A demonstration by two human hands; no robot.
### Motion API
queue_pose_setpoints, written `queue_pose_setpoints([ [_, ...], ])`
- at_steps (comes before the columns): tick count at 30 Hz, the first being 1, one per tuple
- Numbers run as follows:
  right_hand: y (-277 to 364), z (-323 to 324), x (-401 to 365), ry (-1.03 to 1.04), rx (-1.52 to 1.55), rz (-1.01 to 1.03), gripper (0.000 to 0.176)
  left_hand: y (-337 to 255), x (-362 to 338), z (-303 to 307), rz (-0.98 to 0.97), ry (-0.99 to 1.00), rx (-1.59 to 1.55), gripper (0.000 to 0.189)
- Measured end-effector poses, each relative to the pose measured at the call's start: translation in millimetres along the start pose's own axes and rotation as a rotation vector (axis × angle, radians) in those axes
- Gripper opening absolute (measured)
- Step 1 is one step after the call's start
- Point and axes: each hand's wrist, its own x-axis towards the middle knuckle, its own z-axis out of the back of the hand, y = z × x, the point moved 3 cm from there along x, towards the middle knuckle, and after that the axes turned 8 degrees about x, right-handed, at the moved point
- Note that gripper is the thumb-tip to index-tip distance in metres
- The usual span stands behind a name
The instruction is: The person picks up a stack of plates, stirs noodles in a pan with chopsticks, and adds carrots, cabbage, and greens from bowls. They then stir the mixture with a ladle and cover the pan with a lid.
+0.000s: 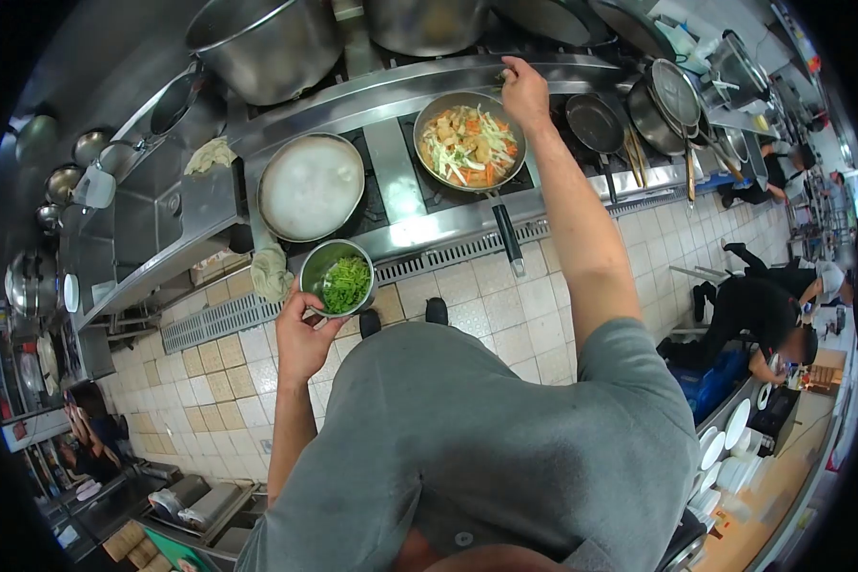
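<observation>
Left hand point(305, 336) grips the bowl point(318, 265) of greens point(349, 283) by its near-left side, for a level hold I'd guess. Pan point(490, 186) sits on the stove point(396, 176), handle point(508, 236) pointing near, probably for easy grabbing; right hand point(526, 93) pinches at its far-right edge, can't tell what.

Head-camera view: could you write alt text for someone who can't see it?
At a kitchen stove, a person's left hand holds a metal container of chopped greens. The right hand is by the far right edge of a frying pan of shredded vegetables; what its fingers hold is unclear. Left of the pan sits whitish liquid in a wider vessel.
</observation>
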Motion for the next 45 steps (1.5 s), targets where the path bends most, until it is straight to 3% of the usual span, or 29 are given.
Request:
queue_pose_setpoints([
  [4, -18.6, -1.0, -23.1, 0.072, -0.043, -0.012, 0.024, -6.8, 1.6, -1.7, -0.076, 0.012, 0.026, 0.037],
  [6, -29.3, -6.6, -35.7, 0.254, -0.131, -0.117, 0.021, -4.5, 2.8, -0.2, -0.107, 0.045, -0.013, 0.037],
  [7, -3.8, 7.2, -39.6, 0.095, -0.048, -0.074, 0.017, -5.9, 3.8, 1.5, -0.115, 0.053, -0.012, 0.037],
  [8, 10.5, 14.1, -38.4, 0.086, -0.052, -0.074, 0.017, -8.9, 4.4, 2.3, -0.138, 0.066, -0.008, 0.036],
  [10, 35.6, 33.6, -42.0, -0.242, -0.1, 0.006, 0.018, -9.4, 4.4, 3.6, -0.156, 0.086, -0.005, 0.036],
  [12, 42.3, 35.0, -46.1, -0.315, 0.035, -0.07, 0.012, -7.4, 8.0, 5.6, -0.14, 0.074, 0.078, 0.034],
  [15, -27.1, -12.3, -68.1, 0.347, -0.198, -0.137, 0.022, 5.7, 12.5, 5.3, -0.123, 0.118, 0.073, 0.036],
  [18, -17.0, -7.6, -92.4, 0.179, -0.071, -0.054, 0.027, -0.2, 15.3, 10.9, -0.21, 0.175, 0.087, 0.037],
  [19, -4.8, -1.6, -94.6, 0.215, -0.109, -0.361, 0.029, 4.7, 17.5, 12.4, -0.208, 0.194, 0.051, 0.037],
  [20, 7.9, -3.3, -107.9, 0.215, -0.115, -0.369, 0.029, 6.5, 17.2, 15.0, -0.205, 0.203, 0.049, 0.037],
  [23, 65.2, -1.3, -142.2, -0.11, -0.259, 0.109, 0.047, 4.6, 24.4, 22.8, -0.311, 0.292, 0.057, 0.034],
  [24, 82.1, 2.0, -155.6, -0.113, -0.27, 0.095, 0.047, 8.3, 30.7, 25.4, -0.31, 0.311, 0.057, 0.034],
  [27, 178.9, 18.5, -205.7, 0.054, 0.336, -0.396, 0.031, 13.6, 46.9, 26.9, -0.439, 0.436, 0.123, 0.035],
  [28, 203.0, 24.5, -232.0, 0.044, 0.326, -0.432, 0.031, 8.0, 48.8, 29.5, -0.473, 0.465, 0.15, 0.035],
  [32, 278.7, 54.4, -317.7, 0.35, 0.111, -0.115, 0.039, -8.1, 54.1, 18.2, -0.618, 0.612, 0.201, 0.036],
  [33, 282.1, 58.8, -350.4, 0.356, 0.075, -0.182, 0.041, 5.8, 55.1, 7.8, -0.591, 0.699, 0.119, 0.035],
  [35, 298.9, 78.0, -393.9, 0.284, 0.0, -0.289, 0.045, -9.7, 41.2, -9.4, -0.626, 0.915, -0.033, 0.032],
  [36, 300.7, 86.4, -417.9, 0.2, 0.007, -0.307, 0.04, -18.6, 22.7, -20.0, -0.517, 1.066, -0.202, 0.032],
  [40, 344.5, 134.7, -507.8, -0.037, -0.082, -0.48, 0.035, -0.2, -30.3, -69.5, -0.504, 1.371, -0.115, 0.034],
  [42, 365.3, 150.9, -542.8, -0.016, -0.061, -0.611, 0.037, -12.8, -71.5, -85.9, -0.512, 1.504, -0.086, 0.036],
  [43, 372.7, 153.7, -557.9, -0.069, -0.095, -0.63, 0.037, -19.8, -88.3, -92.1, -0.571, 1.555, -0.041, 0.035],
  [44, 387.9, 162.4, -581.6, -0.219, -0.247, -0.557, 0.033, -31.2, -112.7, -96.9, -0.828, 1.528, 0.056, 0.035],
  [45, 402.5, 172.8, -602.6, -0.361, -0.399, -0.486, 0.03, -40.3, -138.9, -102.9, -0.935, 1.563, 0.097, 0.034],
])
